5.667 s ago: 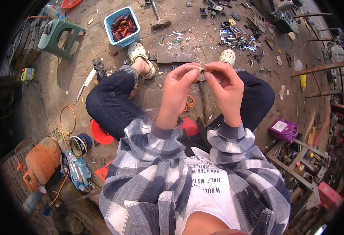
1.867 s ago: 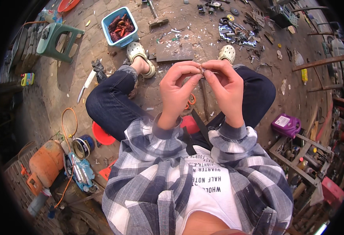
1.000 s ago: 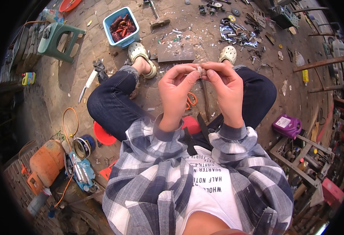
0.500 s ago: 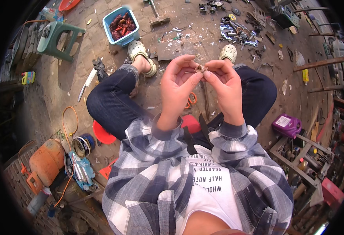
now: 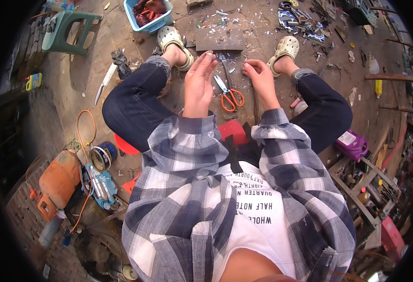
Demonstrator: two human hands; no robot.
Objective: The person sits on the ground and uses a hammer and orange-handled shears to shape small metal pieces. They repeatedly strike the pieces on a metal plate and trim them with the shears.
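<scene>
Your left hand is pinching a small, pale, indistinct piece at its fingertips; your right hand is hovering apart, fingers curled, and I cannot tell whether it is grasping anything; orange-handled steel scissors are lying between them, a flat rectangular brown plate lying beyond

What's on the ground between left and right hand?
Head view: orange-handled scissors between left hand and right hand, plus a dark slender piece alongside; can't tell what that is.
</scene>
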